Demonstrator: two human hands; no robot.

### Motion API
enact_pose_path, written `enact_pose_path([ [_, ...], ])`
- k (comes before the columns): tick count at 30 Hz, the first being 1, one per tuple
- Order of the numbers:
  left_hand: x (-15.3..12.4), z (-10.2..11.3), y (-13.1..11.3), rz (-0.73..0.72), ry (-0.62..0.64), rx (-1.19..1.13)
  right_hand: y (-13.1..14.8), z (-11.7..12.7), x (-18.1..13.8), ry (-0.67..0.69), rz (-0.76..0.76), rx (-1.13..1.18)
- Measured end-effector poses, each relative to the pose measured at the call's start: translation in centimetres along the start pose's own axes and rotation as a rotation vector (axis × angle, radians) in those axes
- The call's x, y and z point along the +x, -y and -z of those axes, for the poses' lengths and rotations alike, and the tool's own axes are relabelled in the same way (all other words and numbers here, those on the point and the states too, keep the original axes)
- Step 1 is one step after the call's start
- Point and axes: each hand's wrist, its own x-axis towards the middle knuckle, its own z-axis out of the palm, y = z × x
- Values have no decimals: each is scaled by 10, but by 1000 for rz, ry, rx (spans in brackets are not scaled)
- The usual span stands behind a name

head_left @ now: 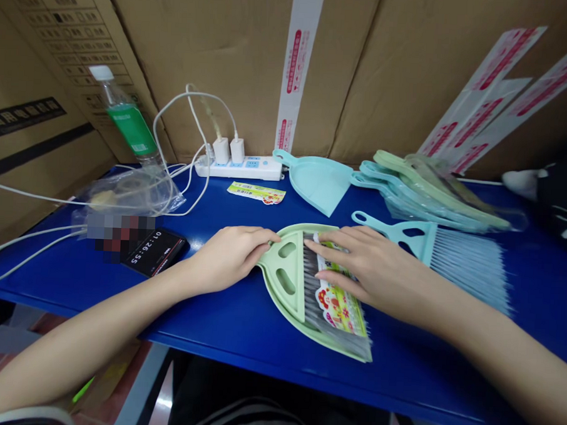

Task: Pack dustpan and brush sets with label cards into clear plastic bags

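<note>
My left hand [234, 257] is closed around the handle end of a light green dustpan [273, 303], mostly hiding the handle. A matching hand brush [310, 295] lies nested in the pan, its grey bristles towards the right. Over the bristles sits a printed yellow-green label card [342, 309]. My right hand [375, 266] rests on the card and bristles with its fingers stretched and apart. Just beyond it are a light blue brush [469, 261] and a light blue dustpan [320, 176], lying separately.
Bagged dustpan sets [434, 194] are stacked at the back right. A loose label card [256, 192] lies before a power strip [252, 168] with white cables. At left are a phone [154, 252], a plastic bag [129, 190] and a bottle [130, 127]. Cardboard [234, 60] borders the blue table [212, 335].
</note>
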Motion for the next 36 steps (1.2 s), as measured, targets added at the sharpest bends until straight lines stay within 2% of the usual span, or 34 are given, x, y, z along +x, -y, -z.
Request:
enact_pose_path([
  [11,0,0,0,4,-1,15,-1,3,-2,12,-19,-14],
  [15,0,0,0,-4,-6,13,-4,6,-12,78,-105,27],
  [21,-1,-1,0,-19,-29,31,-2,1,-18,246,-195,165],
  [27,-1,-2,0,-37,-52,44,0,0,-15,287,-227,200],
  [30,-1,-3,-1,-41,-58,53,-1,2,-16,260,-216,182],
  [36,-2,-3,-3,-39,-43,85,-13,2,-11,64,-224,49],
])
